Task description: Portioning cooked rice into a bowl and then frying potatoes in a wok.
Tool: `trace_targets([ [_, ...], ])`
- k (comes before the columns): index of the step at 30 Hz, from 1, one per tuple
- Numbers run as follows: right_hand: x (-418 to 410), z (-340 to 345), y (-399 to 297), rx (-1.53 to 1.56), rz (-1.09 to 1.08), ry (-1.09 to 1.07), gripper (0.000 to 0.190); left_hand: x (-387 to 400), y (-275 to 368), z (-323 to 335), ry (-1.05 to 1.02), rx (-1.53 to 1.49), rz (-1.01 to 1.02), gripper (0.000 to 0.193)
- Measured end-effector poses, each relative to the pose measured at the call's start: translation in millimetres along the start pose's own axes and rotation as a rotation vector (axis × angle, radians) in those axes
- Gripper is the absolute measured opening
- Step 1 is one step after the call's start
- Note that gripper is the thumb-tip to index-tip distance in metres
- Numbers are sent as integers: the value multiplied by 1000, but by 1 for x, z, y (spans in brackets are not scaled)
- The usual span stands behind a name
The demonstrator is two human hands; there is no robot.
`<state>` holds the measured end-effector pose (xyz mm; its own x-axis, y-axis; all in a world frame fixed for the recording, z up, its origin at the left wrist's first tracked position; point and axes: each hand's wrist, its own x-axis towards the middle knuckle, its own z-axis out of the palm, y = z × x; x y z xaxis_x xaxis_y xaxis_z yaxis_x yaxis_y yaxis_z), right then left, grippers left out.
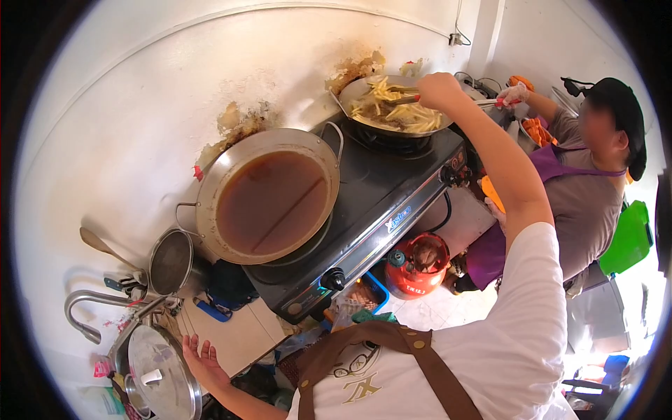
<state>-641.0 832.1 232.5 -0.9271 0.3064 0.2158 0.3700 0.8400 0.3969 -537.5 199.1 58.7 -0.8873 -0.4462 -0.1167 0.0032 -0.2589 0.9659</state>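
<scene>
My right hand (440, 92) is closed on a pair of tongs (407, 100), whose metal arms reach into a wok (357, 88) on the rear right burner. Pale yellow fries (420, 119) bubble in oil there, some of them caught up around the tongs. To the left on the same black gas stove (367, 170), a larger two-handled wok (212, 210) holds dark brown liquid. My left hand (205, 359) hangs palm up with its fingers apart, holding nothing, beside a round metal lid (163, 367) at the lower left.
A co-worker (583, 194) in a purple apron stands at the right, one gloved hand on a red-tipped utensil. A red gas cylinder (417, 268) sits below the stove. Left of the big wok are a metal pot (170, 262), a wooden spoon (105, 247) and a curved faucet (79, 315).
</scene>
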Motion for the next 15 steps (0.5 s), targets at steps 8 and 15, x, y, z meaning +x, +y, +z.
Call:
trace_targets([
  [8, -20, -32, 36, -5, 50, -116, 24, 7, 1, 1, 6, -1, -18, 48],
  [15, -28, -31, 62, 59, 148, -127, 26, 8, 5, 5, -17, -23, -31, 46],
])
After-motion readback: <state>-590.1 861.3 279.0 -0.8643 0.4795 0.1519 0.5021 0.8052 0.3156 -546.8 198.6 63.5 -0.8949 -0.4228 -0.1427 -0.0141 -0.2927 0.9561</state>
